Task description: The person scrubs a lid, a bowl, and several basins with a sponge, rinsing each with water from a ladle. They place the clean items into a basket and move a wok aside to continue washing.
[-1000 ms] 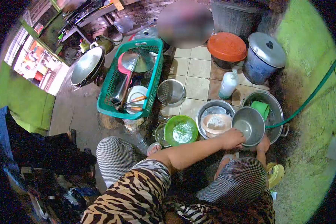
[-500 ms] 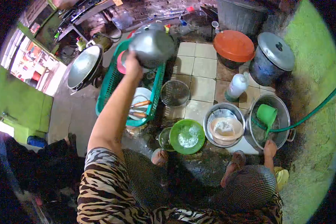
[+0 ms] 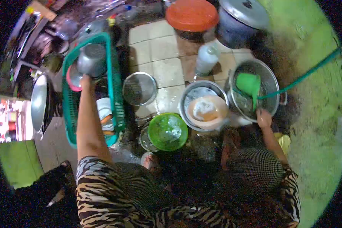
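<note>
The fingers of the left hand (image 3: 84, 78) curl over the rim of a steel bowl (image 3: 92, 59), pinching its edge from below while the bowl tilts over the upper end of the green plastic basket (image 3: 114, 87). The bowl looks thin-walled and light, stiff enough not to give under a one-handed pinch, but its polished, wet-looking surface is likely slippery, so the rolled rim is the surest place to grip; a dent is the worst it would probably suffer from a fall. In the basket under and beside it lie a pink plate (image 3: 73, 79), a white plate (image 3: 103, 108) and some utensils with wooden handles, partly hidden by the forearm. Across the wet tiled floor, the right hand (image 3: 264, 117) rests on the near rim of a large metal pot (image 3: 271, 81); its fingers seem closed loosely on that edge, though how firmly they hold is hard to tell. In the pot sits a green scoop (image 3: 249, 84), and a green hose (image 3: 311, 72) runs to it from the right. Between the two hands stand a round wire sieve (image 3: 139, 88), a green bowl (image 3: 167, 132) and a metal basin (image 3: 190, 97) holding a pale, soapy dish (image 3: 207, 110). Farther back are a white bottle (image 3: 207, 59), an orange lid (image 3: 192, 14) and a covered pot (image 3: 235, 19).
</note>
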